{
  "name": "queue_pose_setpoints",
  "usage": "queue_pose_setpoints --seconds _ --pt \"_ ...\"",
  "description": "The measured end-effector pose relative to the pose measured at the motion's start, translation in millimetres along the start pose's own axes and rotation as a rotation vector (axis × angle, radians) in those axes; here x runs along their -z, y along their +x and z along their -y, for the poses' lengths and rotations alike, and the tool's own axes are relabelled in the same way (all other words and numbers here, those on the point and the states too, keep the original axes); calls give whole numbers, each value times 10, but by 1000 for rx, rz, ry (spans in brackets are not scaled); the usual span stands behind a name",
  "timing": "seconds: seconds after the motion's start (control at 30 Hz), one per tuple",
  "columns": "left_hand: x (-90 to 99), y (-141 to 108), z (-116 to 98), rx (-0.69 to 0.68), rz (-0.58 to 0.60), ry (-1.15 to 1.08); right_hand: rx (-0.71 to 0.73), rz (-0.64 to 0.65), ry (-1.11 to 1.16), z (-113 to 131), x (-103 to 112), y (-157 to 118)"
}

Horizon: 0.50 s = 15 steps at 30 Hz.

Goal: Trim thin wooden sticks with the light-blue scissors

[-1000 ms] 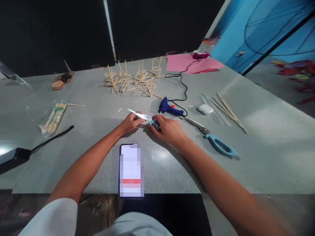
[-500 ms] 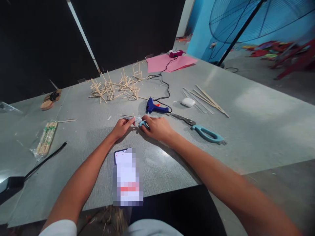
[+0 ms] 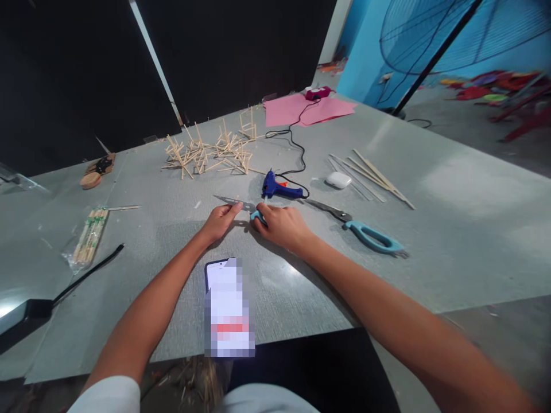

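Note:
My right hand [image 3: 282,225] is closed around the light-blue handle of a small pair of scissors [image 3: 257,217]. Their metal blades point left, toward my other hand. My left hand [image 3: 220,223] pinches thumb against fingers right beside the blades; the pale tip of a small wooden stick [image 3: 237,198] shows above the fingertips, and the rest of it is hidden. Just beyond my right hand lies a blue hot glue gun [image 3: 282,188] with a red trigger. A phone [image 3: 228,304], its screen blurred, rests on the table below my hands.
Stick frames [image 3: 210,152] stand at the back, near pink paper [image 3: 288,109]. Larger scissors [image 3: 374,238], a white case [image 3: 338,180] and loose sticks [image 3: 383,180] lie to the right. Left are bagged sticks [image 3: 90,235] and a black cable [image 3: 90,272]. The glue gun's cord [image 3: 297,152] runs backward.
The view has shifted slightly, so everything sits a little further right. The scissor blades in my right hand now angle a bit more away from me. Both hands keep nearly the same place.

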<state>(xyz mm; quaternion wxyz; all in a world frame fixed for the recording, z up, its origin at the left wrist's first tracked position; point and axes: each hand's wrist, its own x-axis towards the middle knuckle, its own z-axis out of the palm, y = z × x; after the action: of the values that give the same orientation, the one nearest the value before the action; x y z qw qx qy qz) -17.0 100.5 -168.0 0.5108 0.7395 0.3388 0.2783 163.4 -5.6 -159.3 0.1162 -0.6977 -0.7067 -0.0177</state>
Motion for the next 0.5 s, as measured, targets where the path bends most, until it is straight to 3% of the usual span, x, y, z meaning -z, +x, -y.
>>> queue_pose_setpoints --seconds 0.27,0.5 --pt "-25 -50 9 -11 -21 -8 -2 -18 -96 47 -29 -38" --pt "1 -95 11 -12 70 -88 -17 -36 -120 32 -61 -62"
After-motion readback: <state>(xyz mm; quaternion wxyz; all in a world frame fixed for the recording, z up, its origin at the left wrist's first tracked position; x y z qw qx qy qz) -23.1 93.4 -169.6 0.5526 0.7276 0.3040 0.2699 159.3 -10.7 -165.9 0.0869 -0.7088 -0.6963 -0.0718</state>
